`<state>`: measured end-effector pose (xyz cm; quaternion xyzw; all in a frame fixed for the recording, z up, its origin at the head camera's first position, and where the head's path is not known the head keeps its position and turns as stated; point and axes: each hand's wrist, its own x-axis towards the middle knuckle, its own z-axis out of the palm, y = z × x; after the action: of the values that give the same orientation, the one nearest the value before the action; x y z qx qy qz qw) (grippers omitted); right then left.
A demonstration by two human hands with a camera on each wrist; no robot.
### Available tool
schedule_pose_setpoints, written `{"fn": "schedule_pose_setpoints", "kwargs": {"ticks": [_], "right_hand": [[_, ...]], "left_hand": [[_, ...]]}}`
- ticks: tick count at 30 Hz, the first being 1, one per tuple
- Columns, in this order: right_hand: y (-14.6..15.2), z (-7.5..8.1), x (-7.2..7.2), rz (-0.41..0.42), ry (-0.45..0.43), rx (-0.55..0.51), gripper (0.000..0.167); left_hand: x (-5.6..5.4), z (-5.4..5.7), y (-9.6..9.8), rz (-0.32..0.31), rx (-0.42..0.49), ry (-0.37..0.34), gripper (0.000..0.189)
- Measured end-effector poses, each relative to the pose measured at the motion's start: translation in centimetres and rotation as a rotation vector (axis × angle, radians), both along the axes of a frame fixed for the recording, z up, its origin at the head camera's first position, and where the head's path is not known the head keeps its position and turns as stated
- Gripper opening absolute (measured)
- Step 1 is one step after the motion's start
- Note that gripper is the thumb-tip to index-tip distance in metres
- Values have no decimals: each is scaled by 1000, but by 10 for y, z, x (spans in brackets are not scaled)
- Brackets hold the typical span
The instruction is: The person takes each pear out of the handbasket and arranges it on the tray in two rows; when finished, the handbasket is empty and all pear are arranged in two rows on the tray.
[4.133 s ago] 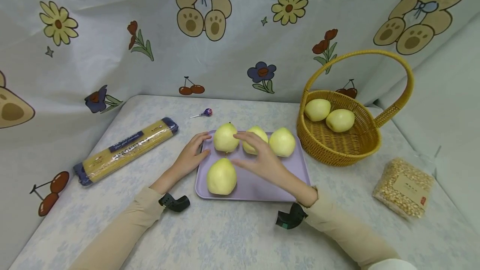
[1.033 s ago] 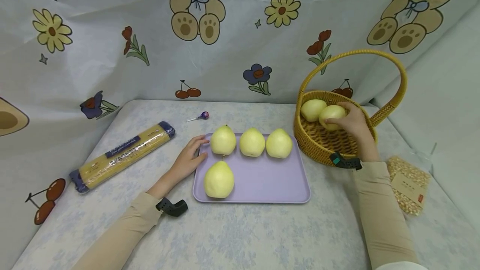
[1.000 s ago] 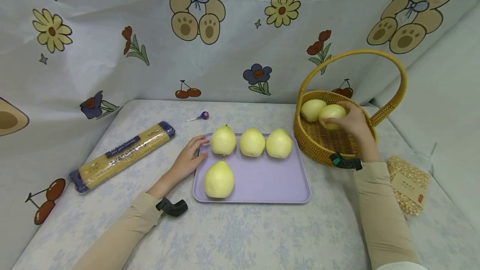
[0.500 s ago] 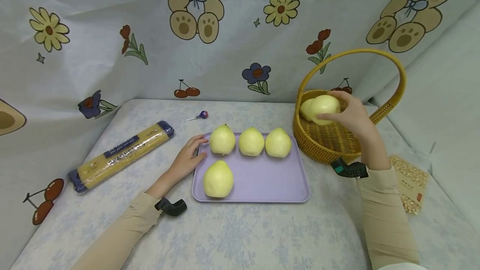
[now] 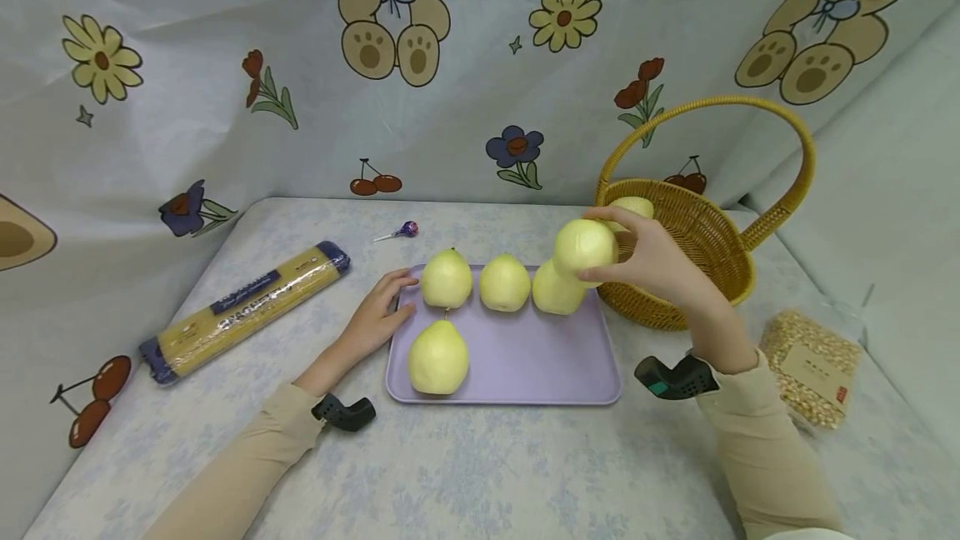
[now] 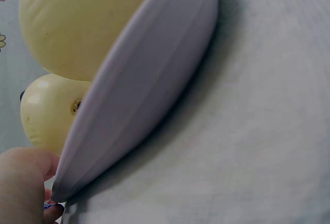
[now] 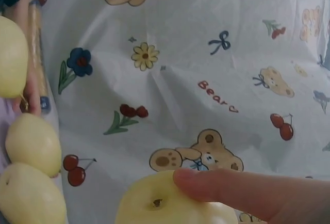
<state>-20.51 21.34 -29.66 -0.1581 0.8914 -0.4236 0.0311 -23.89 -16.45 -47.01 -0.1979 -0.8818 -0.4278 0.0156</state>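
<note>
My right hand (image 5: pixel 656 261) holds a pale yellow-green pear (image 5: pixel 584 247) between thumb and fingers. This pear is raised and partly covers the right pear (image 5: pixel 556 291) of the tray's back row. In the right wrist view, one finger lies on the held pear (image 7: pixel 154 203). My left hand (image 5: pixel 375 315) rests on the left rim of the lilac tray (image 5: pixel 525 365), its fingers fairly straight and its thumb spread. Beside it on the tray are a back-left pear (image 5: pixel 446 278) and a front pear (image 5: pixel 438 357). Between the back-row ends sits a middle pear (image 5: pixel 505 283).
A tall-handled wicker basket (image 5: pixel 652 311) stands right of the tray, with one pear (image 5: pixel 633 207) visible inside. A bag of corn kernels (image 5: pixel 810 369) lies at far right. Packaged dry noodles (image 5: pixel 247 311) lie at left, a lollipop (image 5: pixel 405 230) at the back.
My right hand has gone from above the tray to the basket, taken hold of a pear there, and brought it left to the tray's back right corner. My left hand has stayed put.
</note>
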Motion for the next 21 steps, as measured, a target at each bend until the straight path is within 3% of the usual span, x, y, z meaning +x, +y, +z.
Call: {"fn": "schedule_pose_setpoints", "kwargs": {"ticks": [12,21], "right_hand": [[-44,-31,17,227,-70,23,67],[-73,-63,23,370,-55,99,67]], "left_hand": [[1,0,1,0,4,-2,40],[1,1,0,1,-3,-4,41]]}}
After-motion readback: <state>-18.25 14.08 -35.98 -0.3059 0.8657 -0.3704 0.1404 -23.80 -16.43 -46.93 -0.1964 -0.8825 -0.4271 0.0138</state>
